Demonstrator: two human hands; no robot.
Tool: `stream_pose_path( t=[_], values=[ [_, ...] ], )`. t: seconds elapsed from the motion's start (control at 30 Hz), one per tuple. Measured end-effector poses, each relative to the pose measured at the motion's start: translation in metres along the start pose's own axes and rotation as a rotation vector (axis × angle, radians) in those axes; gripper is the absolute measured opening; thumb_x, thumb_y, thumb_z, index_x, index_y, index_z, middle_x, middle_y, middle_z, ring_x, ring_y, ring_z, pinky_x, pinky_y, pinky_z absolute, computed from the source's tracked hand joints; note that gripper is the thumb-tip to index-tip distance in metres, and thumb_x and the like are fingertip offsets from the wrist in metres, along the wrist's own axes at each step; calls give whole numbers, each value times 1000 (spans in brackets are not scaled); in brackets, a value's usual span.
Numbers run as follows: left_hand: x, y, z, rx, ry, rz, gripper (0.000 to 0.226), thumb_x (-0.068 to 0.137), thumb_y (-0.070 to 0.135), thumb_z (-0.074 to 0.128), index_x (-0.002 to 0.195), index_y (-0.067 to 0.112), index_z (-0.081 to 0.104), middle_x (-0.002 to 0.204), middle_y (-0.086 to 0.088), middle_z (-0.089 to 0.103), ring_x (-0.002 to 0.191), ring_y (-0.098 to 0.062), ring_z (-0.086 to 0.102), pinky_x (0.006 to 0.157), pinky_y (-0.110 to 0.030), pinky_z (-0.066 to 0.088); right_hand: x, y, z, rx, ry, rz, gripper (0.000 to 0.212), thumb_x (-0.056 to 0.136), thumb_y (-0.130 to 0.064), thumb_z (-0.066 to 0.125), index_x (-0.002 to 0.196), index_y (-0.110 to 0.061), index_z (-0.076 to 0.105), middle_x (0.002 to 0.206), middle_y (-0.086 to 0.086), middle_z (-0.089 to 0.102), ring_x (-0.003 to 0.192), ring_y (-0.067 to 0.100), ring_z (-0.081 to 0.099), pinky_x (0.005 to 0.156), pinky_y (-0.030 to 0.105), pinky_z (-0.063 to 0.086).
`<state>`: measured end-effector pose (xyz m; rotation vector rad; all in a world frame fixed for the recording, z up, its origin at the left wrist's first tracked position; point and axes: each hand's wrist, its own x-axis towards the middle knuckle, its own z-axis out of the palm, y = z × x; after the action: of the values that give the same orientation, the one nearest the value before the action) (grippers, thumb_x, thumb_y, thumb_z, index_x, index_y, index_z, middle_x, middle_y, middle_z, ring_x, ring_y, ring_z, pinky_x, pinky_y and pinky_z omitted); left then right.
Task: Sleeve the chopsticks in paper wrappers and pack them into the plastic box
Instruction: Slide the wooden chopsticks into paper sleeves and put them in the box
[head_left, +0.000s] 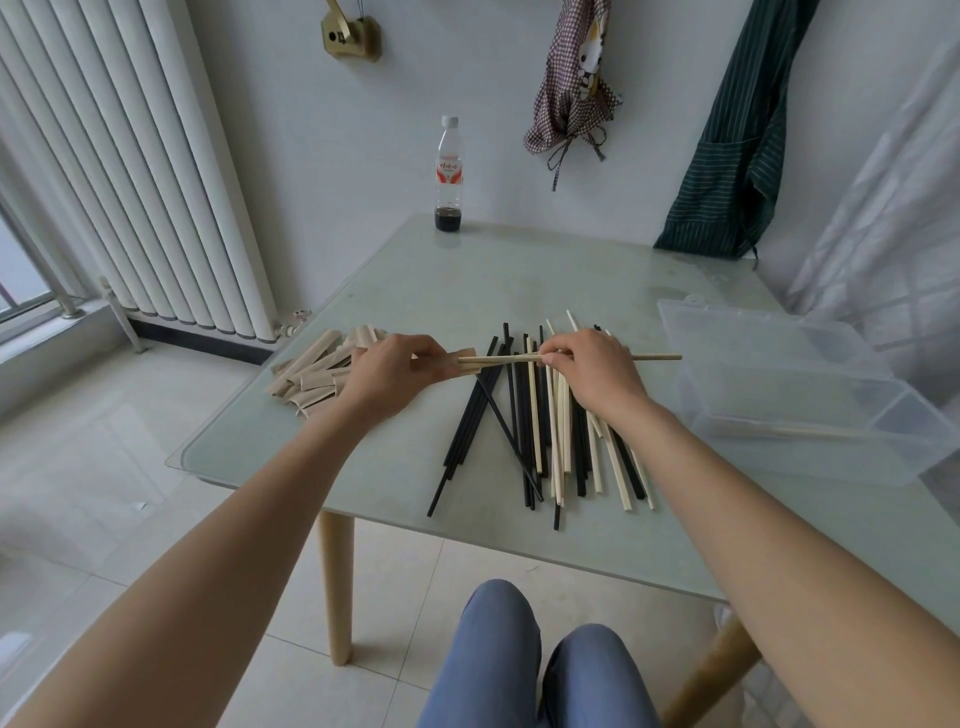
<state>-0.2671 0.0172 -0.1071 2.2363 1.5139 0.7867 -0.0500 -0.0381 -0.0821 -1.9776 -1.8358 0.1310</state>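
Note:
My left hand pinches a tan paper wrapper by its open end, above the table. My right hand pinches a pair of light wooden chopsticks held level, their tips at the wrapper's mouth. Below both hands lies a loose pile of black and light chopsticks on the glass table. A heap of tan paper wrappers sits at the left. The clear plastic box stands open at the right, with a sleeved pair lying on its bottom.
A plastic bottle with dark liquid at its bottom stands at the table's far edge. A white radiator runs along the left wall. Cloths hang on the back wall. My knees are under the table's near edge.

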Motion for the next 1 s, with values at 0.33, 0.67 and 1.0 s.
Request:
stream_pose_path(
  t=[0.33,0.67,1.0],
  values=[
    [1,9,1,-26,-28,27,12,82,44,66,83,33,65,66,11,56,77,-16,53,75,-33,29,1,-7,2,-56,-15,-77,20,93,-27,54,103,-23,71,98,3,58,104,22,50,88,34,35],
    [1,25,-8,10,-15,93,20,79,43,69,91,26,71,60,20,48,77,-14,49,74,-29,28,0,-11,-1,81,109,-147,8,87,-27,63,87,-22,70,86,-5,62,92,15,53,86,32,34],
    [1,28,-10,-18,-23,81,16,76,43,72,85,30,71,62,12,55,76,-16,52,73,-30,31,2,4,-14,124,17,-85,13,85,-33,65,89,-24,75,87,-9,65,95,17,57,94,41,41]
  ],
)
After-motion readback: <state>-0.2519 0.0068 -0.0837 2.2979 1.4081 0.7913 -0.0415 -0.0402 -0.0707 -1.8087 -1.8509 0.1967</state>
